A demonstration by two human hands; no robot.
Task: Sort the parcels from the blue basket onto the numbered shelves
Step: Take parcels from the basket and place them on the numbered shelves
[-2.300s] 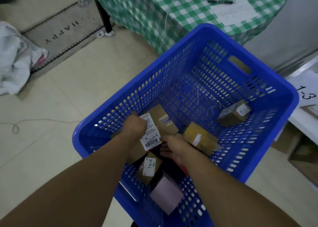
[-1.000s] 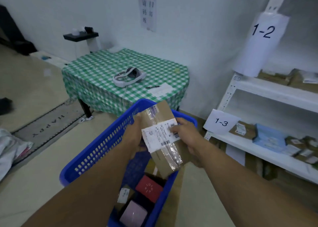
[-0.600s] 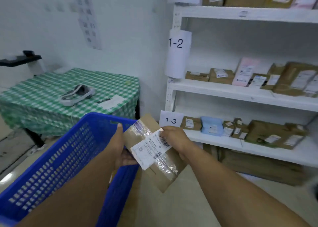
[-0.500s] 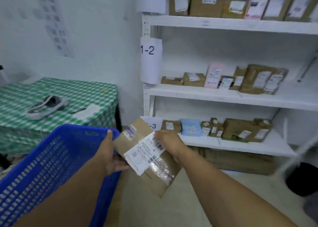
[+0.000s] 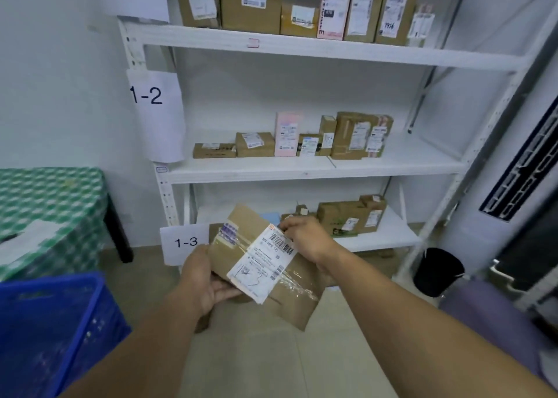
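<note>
I hold a flat brown cardboard parcel (image 5: 290,292) with a white barcode label and clear tape in front of the white shelf unit (image 5: 302,171). My left hand (image 5: 202,280) grips its lower left edge, fingers underneath. My right hand (image 5: 305,237) pinches its upper right edge by the label. Paper signs mark shelf 1-2 (image 5: 151,95) and shelf 1-3 (image 5: 185,242). The blue basket (image 5: 51,322) stands at the lower left, its inside hidden.
Several brown and pink parcels stand on all three shelves, with bare shelf to the right of the 1-2 and 1-3 rows. A green checked table (image 5: 51,204) is at the left. A black bin (image 5: 437,272) sits right of the shelf foot.
The parcel came up out of the basket in both hands. My view swung right from the basket and table to face the shelves, and the basket slid to the lower left.
</note>
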